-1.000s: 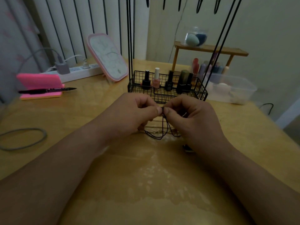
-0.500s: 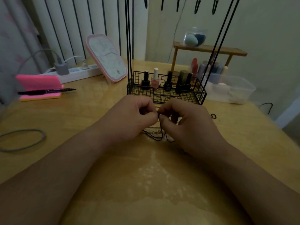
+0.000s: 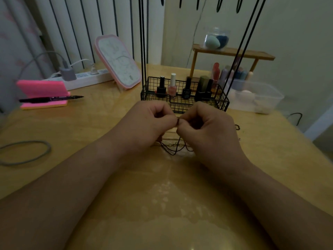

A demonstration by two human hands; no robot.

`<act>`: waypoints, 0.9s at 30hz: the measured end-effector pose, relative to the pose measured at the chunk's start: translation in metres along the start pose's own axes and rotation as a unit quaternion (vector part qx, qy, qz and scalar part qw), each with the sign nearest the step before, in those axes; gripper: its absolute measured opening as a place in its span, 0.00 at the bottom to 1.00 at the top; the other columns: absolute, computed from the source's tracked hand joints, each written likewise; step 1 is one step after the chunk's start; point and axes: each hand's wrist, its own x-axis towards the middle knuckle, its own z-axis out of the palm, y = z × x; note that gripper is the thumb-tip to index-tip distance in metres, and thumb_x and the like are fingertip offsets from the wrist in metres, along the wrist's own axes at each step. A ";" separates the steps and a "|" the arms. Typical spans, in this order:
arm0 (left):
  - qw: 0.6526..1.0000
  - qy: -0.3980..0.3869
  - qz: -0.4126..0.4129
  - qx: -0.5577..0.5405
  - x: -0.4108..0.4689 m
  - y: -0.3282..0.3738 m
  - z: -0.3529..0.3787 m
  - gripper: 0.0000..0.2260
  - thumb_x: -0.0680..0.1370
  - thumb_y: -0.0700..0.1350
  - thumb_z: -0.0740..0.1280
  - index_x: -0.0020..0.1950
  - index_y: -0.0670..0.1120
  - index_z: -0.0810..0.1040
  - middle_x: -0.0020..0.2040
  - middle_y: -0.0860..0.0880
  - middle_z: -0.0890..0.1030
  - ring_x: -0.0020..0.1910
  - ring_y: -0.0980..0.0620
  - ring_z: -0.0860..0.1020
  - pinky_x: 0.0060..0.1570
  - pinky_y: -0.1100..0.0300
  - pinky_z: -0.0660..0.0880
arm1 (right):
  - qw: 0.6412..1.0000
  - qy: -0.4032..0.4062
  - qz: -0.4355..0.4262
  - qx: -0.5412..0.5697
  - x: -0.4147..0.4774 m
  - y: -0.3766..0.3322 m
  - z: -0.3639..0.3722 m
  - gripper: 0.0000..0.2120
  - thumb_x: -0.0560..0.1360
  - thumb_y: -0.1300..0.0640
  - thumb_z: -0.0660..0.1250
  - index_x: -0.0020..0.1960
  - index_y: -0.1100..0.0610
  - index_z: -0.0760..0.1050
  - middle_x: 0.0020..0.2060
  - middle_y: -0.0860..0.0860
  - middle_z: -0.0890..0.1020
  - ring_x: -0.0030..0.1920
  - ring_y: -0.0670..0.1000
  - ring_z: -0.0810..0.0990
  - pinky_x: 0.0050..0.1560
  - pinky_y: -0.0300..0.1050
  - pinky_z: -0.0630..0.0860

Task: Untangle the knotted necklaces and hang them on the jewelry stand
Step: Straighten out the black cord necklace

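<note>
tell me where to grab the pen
Pinch the pen near its tip end, which juts out past the right edge of the pink pad, so fingers can likely get under it. Come from above or the near side, since the pad's raised flap stands close behind the barrel.

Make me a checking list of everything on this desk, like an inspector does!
Surface: wooden table, glossy.
Job's things: knotted necklaces, black cord and thin chains, below the hands; jewelry stand behind, visible hooks bare.
Clutter: nail polish bottles in the stand's basket; pink notepad with pen; pink-framed panel; clear tub.
Hands: left hand and right hand both pinch the cord.
Cables: power strip with charger; grey cable loop at left.
Surroundings: striped wall panel, plain wall.
</note>
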 end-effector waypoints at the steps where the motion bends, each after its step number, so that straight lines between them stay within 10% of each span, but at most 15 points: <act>1: 0.999 -0.003 -0.017 -0.029 0.001 0.000 -0.001 0.07 0.79 0.40 0.70 0.41 0.45 0.81 0.30 0.53 0.75 0.31 0.55 0.72 0.32 0.60 0.73 | 0.999 0.003 0.014 0.029 0.001 0.000 0.000 0.03 0.77 0.57 0.73 0.45 0.52 0.80 0.34 0.46 0.81 0.34 0.45 0.79 0.32 0.37 0.75; 8: 0.998 -0.037 -0.032 -0.046 0.001 0.000 -0.010 0.06 0.81 0.42 0.69 0.45 0.45 0.83 0.34 0.49 0.77 0.35 0.52 0.75 0.37 0.59 0.76 | 0.998 -0.017 0.027 0.054 0.002 0.004 -0.007 0.02 0.79 0.58 0.73 0.48 0.52 0.82 0.35 0.47 0.83 0.35 0.49 0.81 0.34 0.52 0.81; 15: 1.000 -0.025 -0.010 -0.009 0.002 -0.003 -0.012 0.05 0.80 0.43 0.71 0.44 0.47 0.83 0.33 0.50 0.78 0.34 0.53 0.76 0.38 0.57 0.79 | 0.999 -0.028 0.011 0.014 0.002 0.006 -0.007 0.01 0.78 0.57 0.73 0.47 0.51 0.82 0.34 0.44 0.81 0.34 0.43 0.79 0.33 0.35 0.73; 27: 0.999 -0.023 -0.025 -0.029 0.001 -0.001 -0.008 0.06 0.80 0.40 0.70 0.44 0.44 0.82 0.32 0.48 0.77 0.32 0.54 0.75 0.34 0.61 0.78 | 1.000 -0.015 -0.017 0.008 0.001 0.003 -0.006 0.02 0.78 0.57 0.73 0.47 0.51 0.81 0.35 0.43 0.81 0.35 0.44 0.79 0.34 0.35 0.73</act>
